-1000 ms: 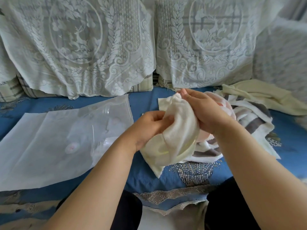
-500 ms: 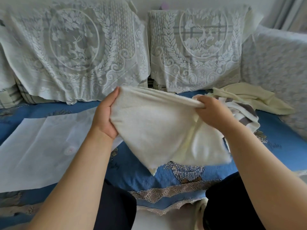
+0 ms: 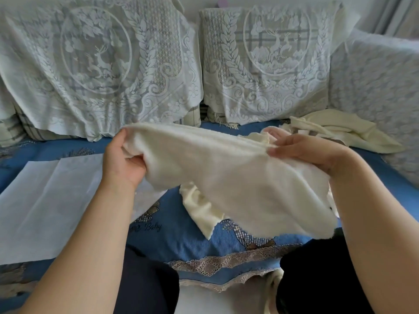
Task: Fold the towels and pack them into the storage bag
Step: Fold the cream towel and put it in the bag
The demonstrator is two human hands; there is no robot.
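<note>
A cream-white towel (image 3: 238, 177) is stretched out in the air above the blue sofa seat. My left hand (image 3: 122, 159) grips its left top corner. Its right top edge is pinched by my right hand (image 3: 308, 150). The towel's lower part hangs down and a corner touches the seat. The clear storage bag (image 3: 45, 205) lies flat on the seat to the left. Behind my right hand lies a pile of other towels: a striped one (image 3: 322, 134), mostly hidden, and a pale yellow one (image 3: 344, 132).
The blue sofa seat cover (image 3: 204, 245) has a lace front edge. Lace-covered back cushions (image 3: 102, 64) stand behind. A lace-covered armrest (image 3: 381, 98) rises at the right. My dark-trousered knees sit at the bottom of the view.
The bunched towel was pulled open between my hands, which moved apart; it now spreads wide and flatter, held by its top edge.
</note>
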